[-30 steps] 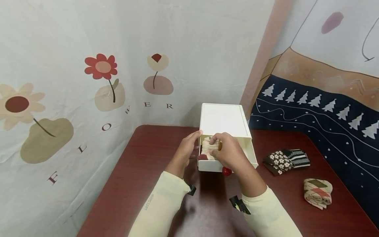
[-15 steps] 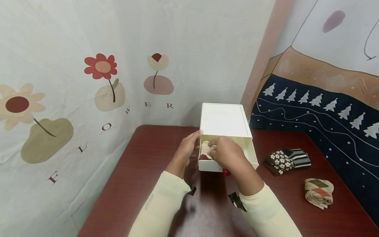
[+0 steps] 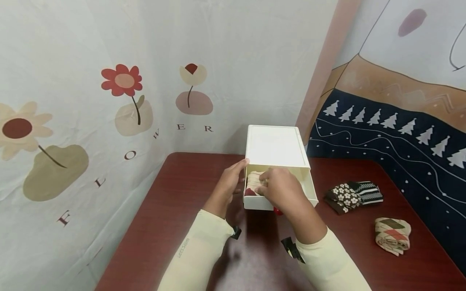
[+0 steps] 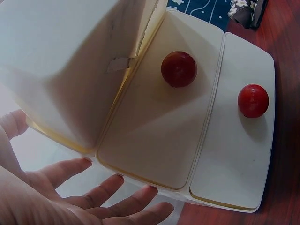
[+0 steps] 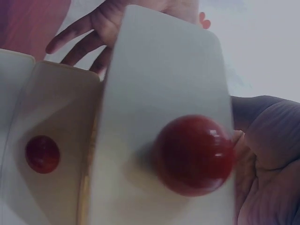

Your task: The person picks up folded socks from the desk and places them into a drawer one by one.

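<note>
A white drawer cabinet [image 3: 276, 145] stands on the table, its top drawer [image 3: 259, 203] pulled out toward me. Inside that drawer, at the left, lies a rolled cream ribbed sock [image 3: 254, 180] with a dark red end. My right hand [image 3: 285, 188] reaches in over the drawer front, its thumb and index finger curved round the sock's right side; the other fingertips are hidden. My left hand [image 3: 229, 184] steadies the cabinet's left side, thumb at the top front corner. In the left wrist view the fingers of the left hand [image 4: 93, 197] are spread along the cabinet wall.
Red round knobs sit on the drawer fronts, one knob [image 4: 179, 69] on the middle drawer and another knob [image 4: 253, 101] on the bottom one. To the right lie black-and-white floral socks [image 3: 353, 197] and a rolled argyle sock [image 3: 392, 235] on the red-brown table [image 3: 164, 226].
My right hand has lowered slightly into the drawer and turned, so its back now covers more of the drawer's inside. My left hand keeps its place on the cabinet.
</note>
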### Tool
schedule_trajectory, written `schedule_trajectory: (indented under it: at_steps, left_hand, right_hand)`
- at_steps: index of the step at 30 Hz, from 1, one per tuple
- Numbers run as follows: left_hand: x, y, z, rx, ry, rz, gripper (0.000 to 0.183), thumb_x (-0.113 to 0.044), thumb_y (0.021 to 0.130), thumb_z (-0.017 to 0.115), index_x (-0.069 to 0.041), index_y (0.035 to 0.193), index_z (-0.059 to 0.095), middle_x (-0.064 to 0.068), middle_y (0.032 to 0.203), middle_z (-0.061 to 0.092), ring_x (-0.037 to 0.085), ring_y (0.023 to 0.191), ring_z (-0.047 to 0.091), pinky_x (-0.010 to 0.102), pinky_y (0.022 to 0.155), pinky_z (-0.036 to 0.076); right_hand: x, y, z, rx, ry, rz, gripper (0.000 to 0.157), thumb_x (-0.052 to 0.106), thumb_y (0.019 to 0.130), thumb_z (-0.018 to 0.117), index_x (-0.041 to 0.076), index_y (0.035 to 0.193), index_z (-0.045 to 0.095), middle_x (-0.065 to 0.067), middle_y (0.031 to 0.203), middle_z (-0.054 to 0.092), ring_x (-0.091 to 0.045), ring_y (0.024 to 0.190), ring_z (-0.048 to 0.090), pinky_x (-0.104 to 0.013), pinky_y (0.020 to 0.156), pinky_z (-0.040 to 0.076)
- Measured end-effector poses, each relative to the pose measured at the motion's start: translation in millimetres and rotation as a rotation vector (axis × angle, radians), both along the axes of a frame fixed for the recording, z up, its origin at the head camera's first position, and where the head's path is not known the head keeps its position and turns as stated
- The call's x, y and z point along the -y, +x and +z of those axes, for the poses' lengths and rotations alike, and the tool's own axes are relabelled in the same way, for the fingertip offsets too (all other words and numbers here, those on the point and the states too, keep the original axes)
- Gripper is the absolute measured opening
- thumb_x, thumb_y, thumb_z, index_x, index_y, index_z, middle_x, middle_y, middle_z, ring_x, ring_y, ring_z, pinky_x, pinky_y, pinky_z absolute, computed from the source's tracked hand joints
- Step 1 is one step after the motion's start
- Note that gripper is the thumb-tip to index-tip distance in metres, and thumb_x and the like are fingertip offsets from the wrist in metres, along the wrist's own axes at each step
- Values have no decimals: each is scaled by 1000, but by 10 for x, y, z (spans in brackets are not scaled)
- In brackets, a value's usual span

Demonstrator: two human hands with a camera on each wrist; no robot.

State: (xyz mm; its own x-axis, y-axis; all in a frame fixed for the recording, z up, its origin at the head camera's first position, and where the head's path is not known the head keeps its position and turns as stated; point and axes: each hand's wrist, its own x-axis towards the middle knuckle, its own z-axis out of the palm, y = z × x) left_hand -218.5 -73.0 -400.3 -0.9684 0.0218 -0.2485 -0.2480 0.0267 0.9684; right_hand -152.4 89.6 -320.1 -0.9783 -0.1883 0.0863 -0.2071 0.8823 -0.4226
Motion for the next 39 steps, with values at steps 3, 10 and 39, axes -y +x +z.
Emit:
schedule_trajectory:
  at_steps: [3,10,39]
  left_hand:
    - [-8,-3,6,2,1,0,63,-61,102,62,-28,156,63,12,158,58,35,133,58,70,114,41]
    - [-7,-21,17,12,0,19,64,-63,101,63,-26,153,65,10,155,59,35,133,58,65,108,44]
    - [-10,1,23,13,24,14,63,-61,102,62,-17,146,69,13,145,64,35,132,60,47,100,54]
  right_hand:
    - [4,-40,-12,28,2,5,32,21,90,90,9,119,85,-13,124,82,-28,97,75,-44,79,60]
    - [3,-114,-10,95,-26,22,35,20,89,91,7,121,84,-12,119,83,-22,85,67,-35,72,55]
    - [-946,291,94,-205,-238,-208,40,15,97,84,3,134,77,-24,157,61,-53,144,55,-68,111,52]
